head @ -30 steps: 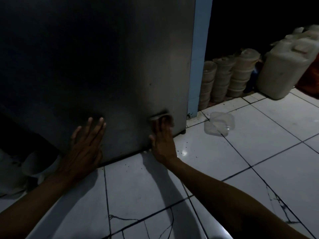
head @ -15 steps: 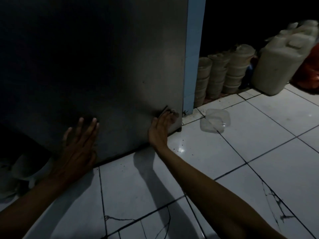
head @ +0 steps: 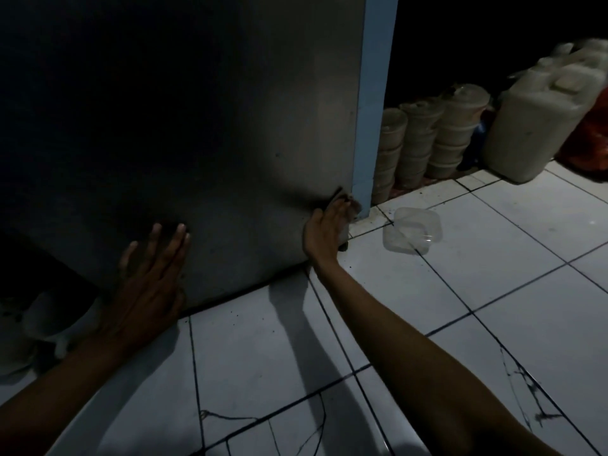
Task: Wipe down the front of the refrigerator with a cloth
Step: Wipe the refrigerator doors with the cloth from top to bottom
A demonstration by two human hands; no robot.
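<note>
Right hand point(head: 325, 230) presses cloth point(head: 342, 200) against refrigerator point(head: 230, 143); no readable labels.

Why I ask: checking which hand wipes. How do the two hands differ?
The left hand lies flat with fingers spread and nothing under it; the right hand presses a cloth. The left sits mid-panel; the right is at the lower right corner. Both touch the refrigerator.

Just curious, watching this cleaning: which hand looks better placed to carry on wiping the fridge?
Probably the right hand: it presses the cloth against the fridge at its bottom right corner. The left hand lies flat on the door, bare.
</note>
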